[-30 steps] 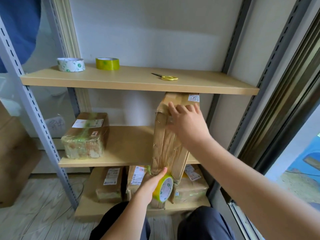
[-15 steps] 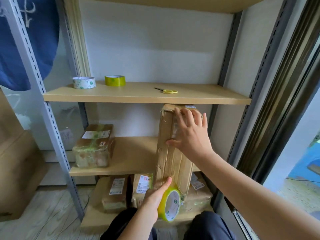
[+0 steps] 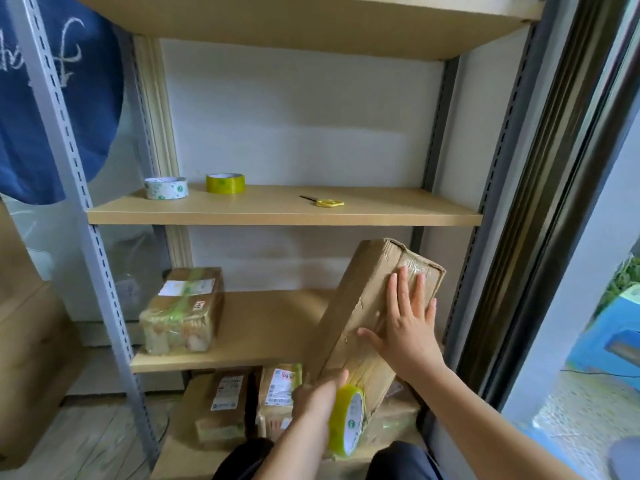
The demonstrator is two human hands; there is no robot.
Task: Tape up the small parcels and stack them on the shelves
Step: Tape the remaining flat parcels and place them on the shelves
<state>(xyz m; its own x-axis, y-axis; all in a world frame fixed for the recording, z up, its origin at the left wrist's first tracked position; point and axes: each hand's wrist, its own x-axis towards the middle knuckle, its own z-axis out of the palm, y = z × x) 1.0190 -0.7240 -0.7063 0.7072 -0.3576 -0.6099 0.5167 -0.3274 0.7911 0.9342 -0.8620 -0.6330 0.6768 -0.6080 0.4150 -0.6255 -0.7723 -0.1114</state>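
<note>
A long brown cardboard parcel (image 3: 356, 306) stands on end in front of the shelf unit, leaning to the right. My right hand (image 3: 405, 323) lies flat on its front face with straight, spread fingers. My left hand (image 3: 317, 393) grips the parcel's lower end, and a yellow-green tape roll (image 3: 348, 419) hangs round that hand. A taped parcel (image 3: 183, 310) sits on the left of the middle shelf (image 3: 263, 341). Several labelled parcels (image 3: 280, 396) stand on the bottom shelf.
The upper shelf (image 3: 277, 209) carries a white tape roll (image 3: 166, 187), a yellow-green tape roll (image 3: 225, 183) and yellow-handled scissors (image 3: 323, 201). Grey slotted uprights (image 3: 69, 168) frame the unit. A large cardboard box (image 3: 31, 341) stands at left, a window frame (image 3: 554, 202) at right.
The parcel has tipped from nearly upright to leaning right, its top now below the upper shelf. My right hand has flattened on its face. The view has lifted a little.
</note>
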